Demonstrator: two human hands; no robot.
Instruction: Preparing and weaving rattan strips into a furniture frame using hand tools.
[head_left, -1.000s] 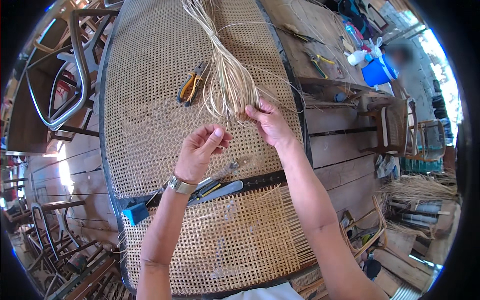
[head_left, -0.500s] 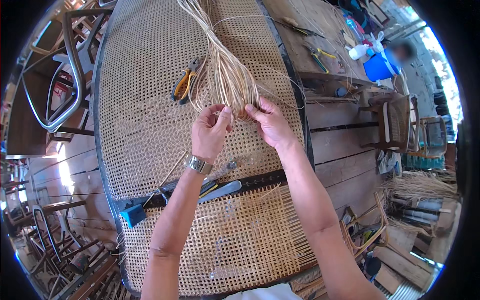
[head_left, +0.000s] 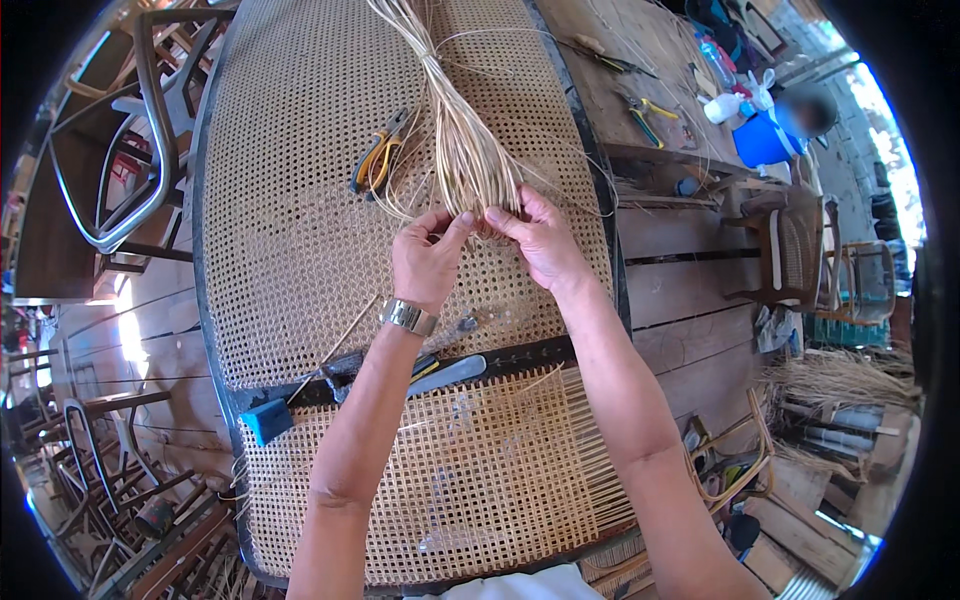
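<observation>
Nearest the body, the woven cane panel [head_left: 300,250] is seen lying flat, its dark frame rail [head_left: 520,355] crossing below the wrists, with a blue-handled tool [head_left: 268,420] and a grey-handled tool [head_left: 450,375] resting along that rail. Just beyond the rail, the left hand [head_left: 428,262], a metal watch [head_left: 408,316] worn at its wrist, is pinched narrowly, thumb to forefinger, on loose strands at the looped lower end of the cane strand bundle [head_left: 470,150]. The right hand [head_left: 545,240] is closed over the same end from the other side, fingertips pressed down on the strands. The bundle is laid on the panel, running away from the hands toward the far edge. The sorting of strands is probably best done with the loop pinned by the right hand while a single strand is drawn out straight, so that kinking and tangling are avoided. Just left of the bundle, yellow-handled pliers [head_left: 378,158] lie on the weave. Farther right, more pliers [head_left: 645,112] are left on the wooden worktop [head_left: 660,60].
</observation>
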